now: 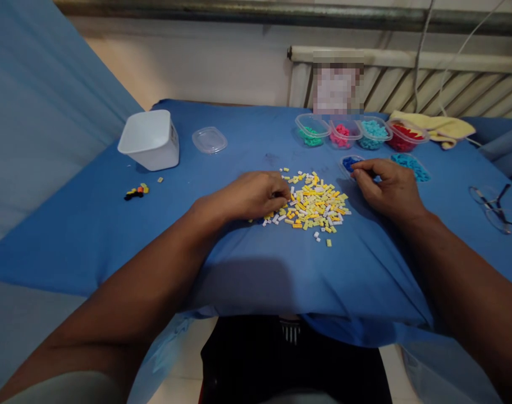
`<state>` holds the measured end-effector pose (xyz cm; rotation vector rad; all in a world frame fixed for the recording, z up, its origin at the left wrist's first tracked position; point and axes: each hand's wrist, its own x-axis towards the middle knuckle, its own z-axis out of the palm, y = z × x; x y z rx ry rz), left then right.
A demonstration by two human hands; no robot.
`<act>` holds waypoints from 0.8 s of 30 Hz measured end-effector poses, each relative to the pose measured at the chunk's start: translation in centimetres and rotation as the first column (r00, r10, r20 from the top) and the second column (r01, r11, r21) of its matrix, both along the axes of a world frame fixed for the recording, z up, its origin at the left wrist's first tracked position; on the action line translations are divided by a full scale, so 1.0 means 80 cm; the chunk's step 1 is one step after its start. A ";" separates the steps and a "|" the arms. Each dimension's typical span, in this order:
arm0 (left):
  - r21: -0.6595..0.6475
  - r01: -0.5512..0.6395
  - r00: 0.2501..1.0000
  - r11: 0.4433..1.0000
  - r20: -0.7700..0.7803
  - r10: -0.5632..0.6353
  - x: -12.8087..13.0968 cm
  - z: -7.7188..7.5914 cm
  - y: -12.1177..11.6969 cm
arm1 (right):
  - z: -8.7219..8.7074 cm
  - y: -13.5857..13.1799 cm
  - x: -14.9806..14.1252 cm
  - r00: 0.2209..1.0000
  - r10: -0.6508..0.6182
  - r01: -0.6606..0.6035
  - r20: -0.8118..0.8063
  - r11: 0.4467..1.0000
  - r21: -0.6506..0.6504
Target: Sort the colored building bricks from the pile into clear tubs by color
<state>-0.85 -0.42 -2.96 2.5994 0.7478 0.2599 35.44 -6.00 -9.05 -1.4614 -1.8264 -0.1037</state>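
A loose pile of small yellow, orange and white building bricks (317, 205) lies on the blue cloth in front of me. My left hand (260, 192) rests at the pile's left edge, fingers curled down among the bricks; whatever they grip is hidden. To the right of the pile, my right hand (391, 184) is over a small clear tub of dark blue bricks (349, 163). Its thumb and forefinger are pinched together at the tub's edge, and anything between them is too small to name. Light blue bricks (411, 166) sit in another clear container just behind this hand.
Clear tubs of green (310, 137), pink (341, 136), turquoise (374, 133) and red bricks (405, 136) line the back, beside a yellow cloth (437, 128). Left stand a white bin (149, 140), a clear lid (209, 140) and some black and orange bricks (137, 192). Glasses (496, 209) lie right.
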 end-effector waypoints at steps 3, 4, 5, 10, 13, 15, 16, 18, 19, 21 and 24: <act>0.080 -0.002 0.995 0.997 -0.103 0.010 0.002 0.003 -0.006 | -0.001 0.000 0.001 1.000 0.020 -0.021 0.004 0.999 0.024; 0.101 -0.008 0.991 0.995 -0.129 0.021 0.003 0.004 -0.007 | -0.001 0.001 0.000 1.000 0.029 -0.029 0.009 0.999 0.032; 0.118 -0.016 0.988 0.993 -0.154 0.034 0.004 0.005 -0.008 | -0.001 0.001 0.000 0.999 0.037 -0.037 0.017 0.998 0.041; 0.145 -0.049 0.968 0.988 -0.239 0.083 0.011 0.011 -0.015 | 0.000 0.000 -0.013 0.995 0.073 -0.079 0.069 0.993 0.085; 0.142 -0.049 0.957 0.989 -0.278 0.087 0.016 0.014 -0.018 | 0.005 -0.005 -0.028 0.987 0.122 -0.133 0.107 0.986 0.098; 0.147 -0.053 0.951 0.988 -0.295 0.095 0.018 0.015 -0.018 | 0.010 -0.009 -0.039 0.975 0.172 -0.186 0.141 0.978 0.096; 0.146 -0.055 0.951 0.988 -0.293 0.096 0.018 0.015 -0.017 | 0.013 -0.012 -0.045 0.967 0.202 -0.218 0.158 0.971 0.094; 0.131 -0.060 0.965 0.990 -0.245 0.091 0.017 0.011 -0.015 | 0.018 -0.017 -0.056 0.946 0.266 -0.287 0.183 0.953 0.096; 0.108 -0.067 0.978 0.992 -0.188 0.087 0.017 0.008 -0.014 | 0.020 -0.020 -0.062 0.935 0.300 -0.322 0.190 0.941 0.101; -0.014 -0.104 0.995 0.995 -0.011 0.103 0.019 0.001 -0.013 | 0.022 -0.026 -0.074 0.910 0.368 -0.393 0.193 0.912 0.116; -0.379 -0.120 0.941 0.918 0.252 0.227 0.031 -0.010 -0.019 | 0.022 -0.034 -0.092 0.871 0.454 -0.480 0.186 0.868 0.130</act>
